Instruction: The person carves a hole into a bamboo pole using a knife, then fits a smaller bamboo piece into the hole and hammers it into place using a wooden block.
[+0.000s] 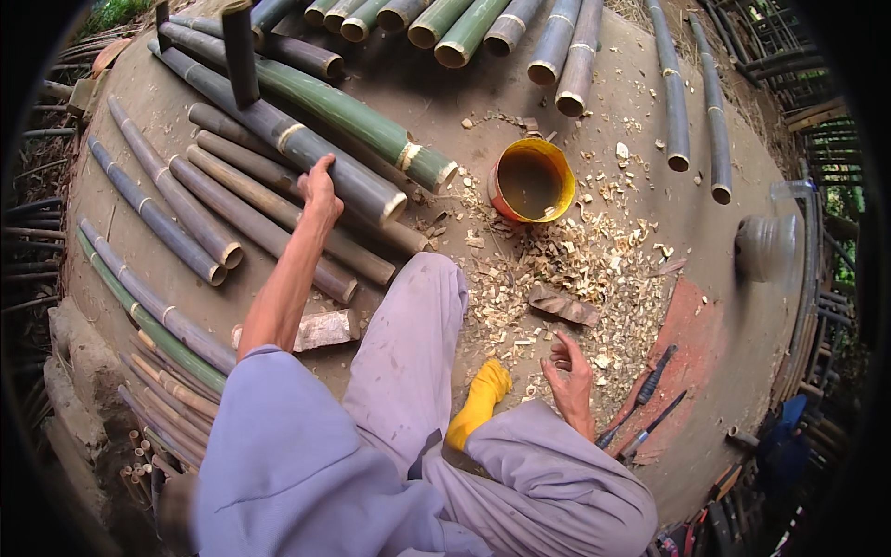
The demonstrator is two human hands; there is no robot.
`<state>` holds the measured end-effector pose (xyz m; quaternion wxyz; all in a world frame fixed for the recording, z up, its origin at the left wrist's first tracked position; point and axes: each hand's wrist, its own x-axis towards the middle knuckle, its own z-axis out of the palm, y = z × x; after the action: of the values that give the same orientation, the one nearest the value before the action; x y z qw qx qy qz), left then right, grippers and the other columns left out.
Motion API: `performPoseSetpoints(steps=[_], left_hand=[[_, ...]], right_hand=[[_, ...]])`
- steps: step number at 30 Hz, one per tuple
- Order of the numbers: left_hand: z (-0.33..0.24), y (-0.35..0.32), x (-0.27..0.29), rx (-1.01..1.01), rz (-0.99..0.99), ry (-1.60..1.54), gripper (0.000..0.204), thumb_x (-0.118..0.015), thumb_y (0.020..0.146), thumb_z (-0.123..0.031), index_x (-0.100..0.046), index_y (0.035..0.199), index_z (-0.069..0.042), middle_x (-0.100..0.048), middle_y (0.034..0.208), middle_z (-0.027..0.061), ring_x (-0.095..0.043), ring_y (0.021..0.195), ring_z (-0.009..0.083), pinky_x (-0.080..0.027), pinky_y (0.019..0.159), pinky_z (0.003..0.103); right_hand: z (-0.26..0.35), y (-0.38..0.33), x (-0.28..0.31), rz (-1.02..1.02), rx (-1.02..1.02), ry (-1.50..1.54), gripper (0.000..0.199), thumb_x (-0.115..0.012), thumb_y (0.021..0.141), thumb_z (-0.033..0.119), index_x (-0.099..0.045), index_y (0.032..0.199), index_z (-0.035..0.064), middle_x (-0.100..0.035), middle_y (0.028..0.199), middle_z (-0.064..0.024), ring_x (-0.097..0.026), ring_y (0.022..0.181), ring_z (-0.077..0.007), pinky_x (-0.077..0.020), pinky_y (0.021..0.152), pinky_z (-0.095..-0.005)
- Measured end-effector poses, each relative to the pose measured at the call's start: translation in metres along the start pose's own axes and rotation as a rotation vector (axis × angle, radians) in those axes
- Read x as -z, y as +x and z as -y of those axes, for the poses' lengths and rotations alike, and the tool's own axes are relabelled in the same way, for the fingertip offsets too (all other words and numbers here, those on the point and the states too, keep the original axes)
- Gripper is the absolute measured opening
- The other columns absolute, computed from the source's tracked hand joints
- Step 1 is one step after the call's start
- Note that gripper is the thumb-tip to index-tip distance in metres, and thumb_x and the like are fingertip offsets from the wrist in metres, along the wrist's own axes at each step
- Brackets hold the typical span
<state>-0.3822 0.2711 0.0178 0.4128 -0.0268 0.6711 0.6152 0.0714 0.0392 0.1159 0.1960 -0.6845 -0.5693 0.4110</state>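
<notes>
My left hand reaches forward and grips the near side of a dark bamboo pole, close to its cut end. Some of its fingers are hidden by the pole. A thicker green bamboo pole lies just beyond, with a pale scraped ring near its end. My right hand hangs beside my right knee, its fingers loosely bent and apart, holding nothing. Close to it lie two tools with dark handles, one on a reddish flat sheet and another nearer me. Their working ends are partly hidden.
A yellow-rimmed bucket with murky liquid stands ahead. Wood chips surround a brick-like block; another block lies by my left forearm. Bamboo poles lie leftward, others ahead. A clear plastic container is at right.
</notes>
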Motion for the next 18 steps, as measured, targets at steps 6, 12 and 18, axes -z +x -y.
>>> performPoseSetpoints(steps=[6, 12, 18], left_hand=[[-0.003, -0.058, -0.058, -0.692, 0.210, 0.654, 0.058, -0.071, 0.070, -0.016, -0.046, 0.118, 0.002, -0.050, 0.107, 0.0157, -0.051, 0.089, 0.0231, -0.045, 0.082, 0.035], [0.037, -0.116, -0.099, 0.333, 0.374, 0.262, 0.084, -0.079, 0.071, -0.024, -0.034, 0.136, 0.004, -0.032, 0.140, 0.0218, -0.041, 0.121, 0.0317, -0.037, 0.095, 0.048], [0.086, -0.109, -0.128, 0.553, 0.142, -0.139, 0.070, -0.080, 0.070, -0.027, -0.047, 0.128, -0.007, -0.048, 0.130, 0.0130, -0.048, 0.115, 0.0324, -0.034, 0.098, 0.058]], right_hand=[[-0.005, -0.003, -0.021, -0.011, -0.049, 0.068, 0.051, -0.069, 0.078, 0.006, -0.054, 0.126, 0.0043, -0.064, 0.096, -0.0118, -0.062, 0.081, -0.0197, -0.0519, 0.072, -0.0308], [-0.008, 0.001, -0.024, -0.009, -0.023, 0.047, 0.050, -0.068, 0.078, 0.004, -0.054, 0.126, 0.0039, -0.064, 0.094, -0.0112, -0.062, 0.078, -0.0193, -0.0519, 0.071, -0.0297], [-0.012, -0.005, -0.032, 0.013, -0.078, 0.068, 0.045, -0.067, 0.079, 0.004, -0.057, 0.122, 0.0023, -0.065, 0.091, -0.0107, -0.062, 0.076, -0.0168, -0.0520, 0.069, -0.0275]])
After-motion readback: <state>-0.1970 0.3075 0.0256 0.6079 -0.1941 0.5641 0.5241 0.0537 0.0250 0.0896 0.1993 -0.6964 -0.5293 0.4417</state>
